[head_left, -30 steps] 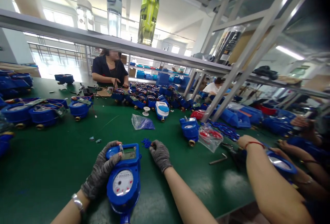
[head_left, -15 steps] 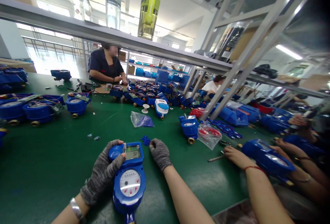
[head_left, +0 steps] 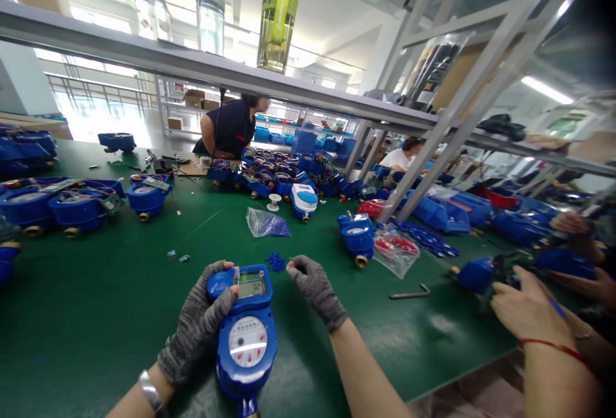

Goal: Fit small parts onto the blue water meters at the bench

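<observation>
A blue water meter (head_left: 246,334) with a small display and a round dial lies on the green table (head_left: 86,315) in front of me. My gloved left hand (head_left: 199,318) grips its upper left side, the thumb pressing a small metal pin at the top. My gloved right hand (head_left: 314,286) hovers just right of the meter, fingers curled in a pinch; what it holds is too small to make out. A small heap of tiny blue parts (head_left: 276,261) lies just beyond both hands.
A clear bag of blue parts (head_left: 266,223), a bag of red parts (head_left: 397,248), a hex key (head_left: 410,293) and several blue meters (head_left: 77,206) lie around. A co-worker's hands (head_left: 524,302) handle a meter at right. Another person (head_left: 231,129) bends over opposite. Slanted steel struts (head_left: 433,135) rise from the table.
My right hand lifted slightly and shifted right of the meter. The co-worker's arm pulled back to the right with a meter. The person opposite turned and bent sideways.
</observation>
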A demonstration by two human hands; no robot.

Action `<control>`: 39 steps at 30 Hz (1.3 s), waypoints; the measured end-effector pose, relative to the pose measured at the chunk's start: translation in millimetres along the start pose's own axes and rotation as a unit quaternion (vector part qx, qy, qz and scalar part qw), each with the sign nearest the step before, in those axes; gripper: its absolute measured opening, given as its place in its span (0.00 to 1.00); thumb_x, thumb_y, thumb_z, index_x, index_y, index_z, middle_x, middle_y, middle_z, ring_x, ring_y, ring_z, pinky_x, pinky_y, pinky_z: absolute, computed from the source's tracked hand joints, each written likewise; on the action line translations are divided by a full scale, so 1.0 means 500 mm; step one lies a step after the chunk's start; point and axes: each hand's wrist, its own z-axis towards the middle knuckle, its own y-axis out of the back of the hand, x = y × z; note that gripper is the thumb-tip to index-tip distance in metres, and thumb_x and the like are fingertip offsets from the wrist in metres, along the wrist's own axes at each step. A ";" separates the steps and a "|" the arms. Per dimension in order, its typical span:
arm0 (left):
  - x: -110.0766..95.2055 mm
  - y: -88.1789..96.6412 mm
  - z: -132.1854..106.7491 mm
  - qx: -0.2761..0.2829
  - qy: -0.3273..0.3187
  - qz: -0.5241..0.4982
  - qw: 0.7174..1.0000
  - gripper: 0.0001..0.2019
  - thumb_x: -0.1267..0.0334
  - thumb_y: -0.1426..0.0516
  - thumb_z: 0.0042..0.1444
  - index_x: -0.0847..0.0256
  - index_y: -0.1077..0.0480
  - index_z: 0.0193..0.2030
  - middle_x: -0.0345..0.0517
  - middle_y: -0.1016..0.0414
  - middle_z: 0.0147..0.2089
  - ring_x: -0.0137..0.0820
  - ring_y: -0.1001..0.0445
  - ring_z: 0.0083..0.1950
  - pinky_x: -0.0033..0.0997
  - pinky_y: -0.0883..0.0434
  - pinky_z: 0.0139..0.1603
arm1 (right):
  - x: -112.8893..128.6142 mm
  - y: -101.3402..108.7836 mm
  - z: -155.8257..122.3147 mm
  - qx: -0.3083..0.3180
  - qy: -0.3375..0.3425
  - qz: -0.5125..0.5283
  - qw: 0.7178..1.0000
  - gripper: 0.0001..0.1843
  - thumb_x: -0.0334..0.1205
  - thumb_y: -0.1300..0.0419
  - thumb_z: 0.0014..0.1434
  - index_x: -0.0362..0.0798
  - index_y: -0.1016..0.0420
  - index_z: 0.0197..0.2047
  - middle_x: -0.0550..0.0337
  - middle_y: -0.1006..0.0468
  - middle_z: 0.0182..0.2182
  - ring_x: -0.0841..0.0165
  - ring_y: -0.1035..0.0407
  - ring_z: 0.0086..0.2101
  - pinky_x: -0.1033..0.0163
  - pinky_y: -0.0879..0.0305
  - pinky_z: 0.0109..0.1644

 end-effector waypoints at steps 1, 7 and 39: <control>0.002 -0.001 -0.001 0.000 0.001 -0.007 1.000 0.27 0.55 0.35 0.54 0.54 0.39 0.58 0.54 0.30 0.56 0.50 0.26 0.54 0.51 0.27 0.54 | 0.021 0.017 -0.023 0.027 0.034 0.061 0.997 0.08 0.40 0.45 0.62 0.46 0.27 0.37 0.59 0.23 0.34 0.69 0.29 0.35 0.68 0.34 0.39; 0.012 0.001 0.000 -0.012 -0.010 -0.021 1.000 0.28 0.56 0.35 0.52 0.54 0.37 0.58 0.53 0.29 0.56 0.48 0.26 0.54 0.47 0.27 0.54 | 0.132 0.052 -0.132 0.093 0.099 0.109 0.985 0.02 0.33 0.40 0.54 0.46 0.26 0.32 0.62 0.25 0.29 0.70 0.32 0.31 0.67 0.36 0.36; 0.032 0.007 0.000 -0.075 0.036 0.008 0.997 0.33 0.52 0.32 0.45 0.48 0.35 0.58 0.47 0.28 0.55 0.50 0.23 0.47 0.43 0.20 0.40 | 0.003 0.040 -0.091 0.023 0.072 -0.001 0.997 0.15 0.38 0.49 0.64 0.50 0.29 0.52 0.63 0.23 0.32 0.72 0.29 0.31 0.70 0.35 0.37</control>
